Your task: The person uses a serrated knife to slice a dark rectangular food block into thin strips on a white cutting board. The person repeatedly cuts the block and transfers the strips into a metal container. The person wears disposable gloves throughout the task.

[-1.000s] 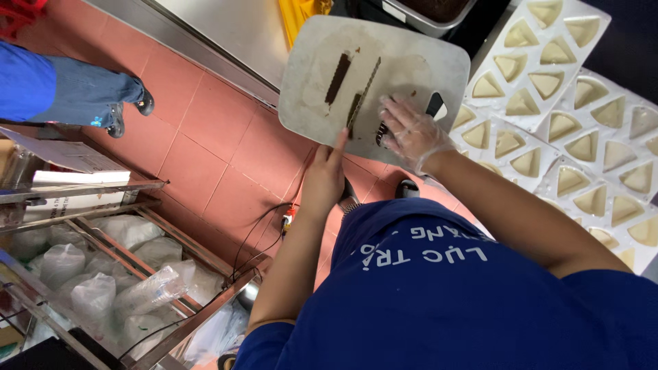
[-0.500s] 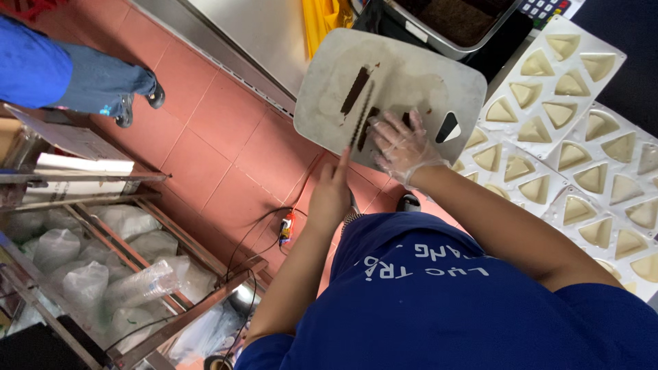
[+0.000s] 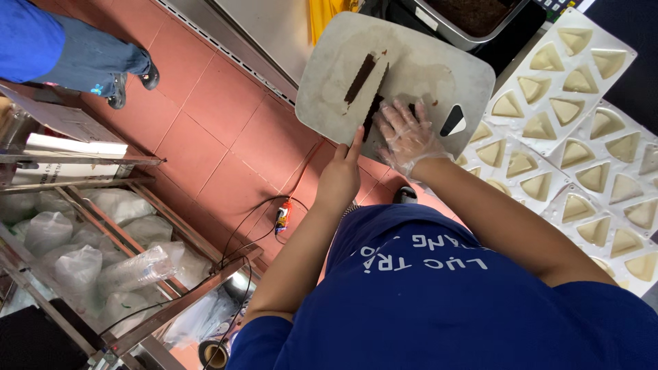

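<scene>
1. The left hand (image 3: 339, 177), bare, is closed around the handle of what looks like a knife (image 3: 371, 116), index finger laid along its back; the blade itself is thin and hard to make out.
2. The right hand (image 3: 409, 137), in a clear glove, lies open and flat with fingers spread, pressing near the cutting board's (image 3: 425, 62) near edge, just beside the blade.
3. Two dark strips (image 3: 359, 79) lie side by side towards the board's left edge, running from its far side to the blade; the gloved fingertips touch the nearer one.
4. To cut well here, I judge: keep the blade parallel to the strips' long edge; hold the piece down lightly so it does not crumble; curl the gloved fingers back from the edge; draw in one smooth pull.
5. White trays of triangular moulds (image 3: 582, 137) sit to the right of the board; a metal pan of dark filling (image 3: 473, 14) lies beyond its far edge.
</scene>
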